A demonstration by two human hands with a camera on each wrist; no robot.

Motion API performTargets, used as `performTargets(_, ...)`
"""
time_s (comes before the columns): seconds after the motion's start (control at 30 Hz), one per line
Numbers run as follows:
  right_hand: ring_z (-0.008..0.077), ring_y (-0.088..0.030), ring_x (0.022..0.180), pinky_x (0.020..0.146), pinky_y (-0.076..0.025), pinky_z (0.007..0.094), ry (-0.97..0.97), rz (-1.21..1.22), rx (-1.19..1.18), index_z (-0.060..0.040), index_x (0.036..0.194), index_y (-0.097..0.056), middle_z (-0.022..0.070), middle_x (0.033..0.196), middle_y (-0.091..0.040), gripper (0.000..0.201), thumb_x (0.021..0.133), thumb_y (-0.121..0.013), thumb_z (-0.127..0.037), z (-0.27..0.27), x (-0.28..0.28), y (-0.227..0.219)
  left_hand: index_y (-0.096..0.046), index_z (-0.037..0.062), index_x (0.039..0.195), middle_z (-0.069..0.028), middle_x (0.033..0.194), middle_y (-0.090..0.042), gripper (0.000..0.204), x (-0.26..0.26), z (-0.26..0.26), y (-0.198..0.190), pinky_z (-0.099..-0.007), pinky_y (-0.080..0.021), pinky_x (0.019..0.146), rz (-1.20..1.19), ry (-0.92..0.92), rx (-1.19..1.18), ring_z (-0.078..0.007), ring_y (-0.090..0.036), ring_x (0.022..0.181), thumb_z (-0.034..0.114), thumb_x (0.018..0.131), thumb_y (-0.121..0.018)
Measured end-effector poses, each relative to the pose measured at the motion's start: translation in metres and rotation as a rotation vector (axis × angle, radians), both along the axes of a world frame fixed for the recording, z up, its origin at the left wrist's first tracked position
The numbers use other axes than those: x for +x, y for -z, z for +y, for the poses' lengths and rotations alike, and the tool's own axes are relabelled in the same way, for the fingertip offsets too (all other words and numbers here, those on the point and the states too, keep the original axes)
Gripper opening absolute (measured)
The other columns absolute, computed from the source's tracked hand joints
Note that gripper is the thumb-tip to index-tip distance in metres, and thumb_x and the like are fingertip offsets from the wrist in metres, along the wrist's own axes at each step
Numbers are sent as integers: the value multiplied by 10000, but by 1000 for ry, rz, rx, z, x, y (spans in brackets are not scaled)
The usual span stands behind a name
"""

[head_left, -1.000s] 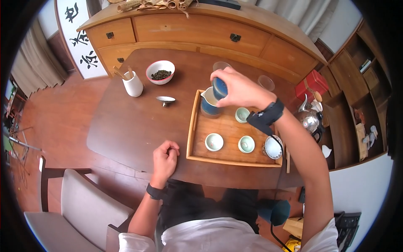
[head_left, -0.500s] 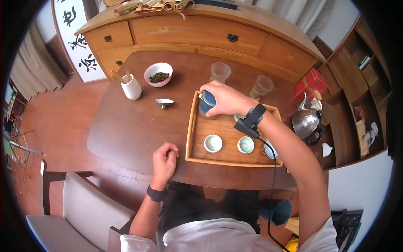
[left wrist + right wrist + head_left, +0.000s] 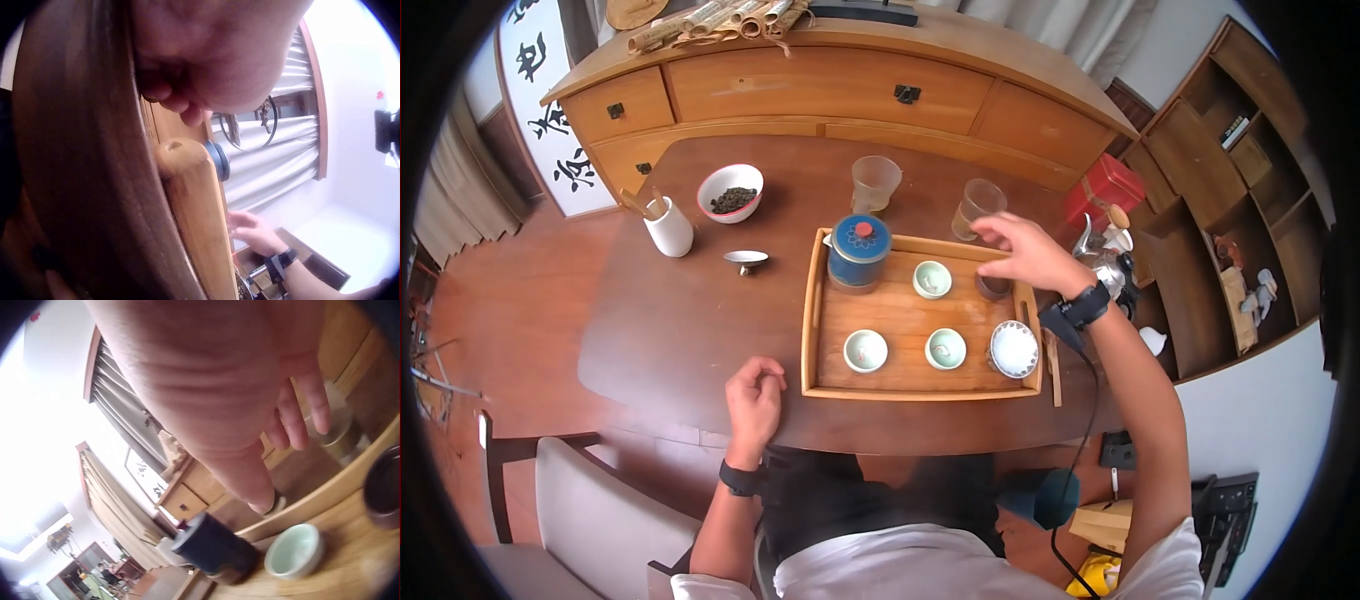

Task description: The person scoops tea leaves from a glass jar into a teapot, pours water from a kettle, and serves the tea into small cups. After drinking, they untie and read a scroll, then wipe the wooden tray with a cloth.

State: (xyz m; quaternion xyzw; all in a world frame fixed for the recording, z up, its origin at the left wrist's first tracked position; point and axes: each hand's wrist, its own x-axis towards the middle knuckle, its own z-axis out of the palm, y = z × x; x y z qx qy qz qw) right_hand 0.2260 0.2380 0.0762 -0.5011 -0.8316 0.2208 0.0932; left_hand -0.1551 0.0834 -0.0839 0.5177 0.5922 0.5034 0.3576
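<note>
In the head view, your right hand (image 3: 1035,258) is partly covering the dark cup (image 3: 993,288) near the tray's (image 3: 900,385) far right corner, and your right wrist is hiding part of the kettle (image 3: 1108,266). The lid (image 3: 863,232) is concealing the blue pot's (image 3: 856,267) inside. The left wrist view is cutting off your left hand (image 3: 212,50) at the top. In the right wrist view, the right edge is cropping the dark cup, and your right hand is overlapping a blurred glass (image 3: 344,434).

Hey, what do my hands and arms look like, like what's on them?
Your left hand and right hand wear no gloves. A black band circles the left wrist; a black strap with a boxy unit and cable the right. White sleeves.
</note>
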Motion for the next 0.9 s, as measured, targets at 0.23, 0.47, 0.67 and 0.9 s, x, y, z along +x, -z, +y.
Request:
performTargets(0.23,365,-517,1233,1050,-428,394,75,-171,23,19,1339,-499,221,1319,-524,757,713,-825,-256,-17,48,57,-632,0,835,-50,664,-626,214,1,0,0,-258,-456,591,-2,5,1,-114,-585,634,-75,828,-431)
performTargets(0.47,374,-532,1204,1040,-435,396,56,-190,11,27,1296,-529,232,1271,-559,731,694,-839,-249,-8,44,68,-633,0,832,-50,660,-624,218,2,0,-4,-256,-454,578,26,-7,3,-110,-583,626,-79,825,-430)
performTargets(0.67,377,-560,1151,1007,-451,397,57,-127,40,20,1253,-558,230,1214,-581,683,682,-835,-234,-10,45,51,-632,1,826,-52,655,-623,218,2,0,-4,-257,-455,577,23,0,16,-115,-587,623,-81,816,-430)
performTargets(0.9,256,-573,910,810,-479,350,61,-103,190,-38,1221,-577,130,1020,-584,667,644,-861,-214,10,56,4,-628,2,822,-54,651,-620,211,2,0,-1,-261,-458,582,-28,-2,5,-121,-590,622,-79,815,-433)
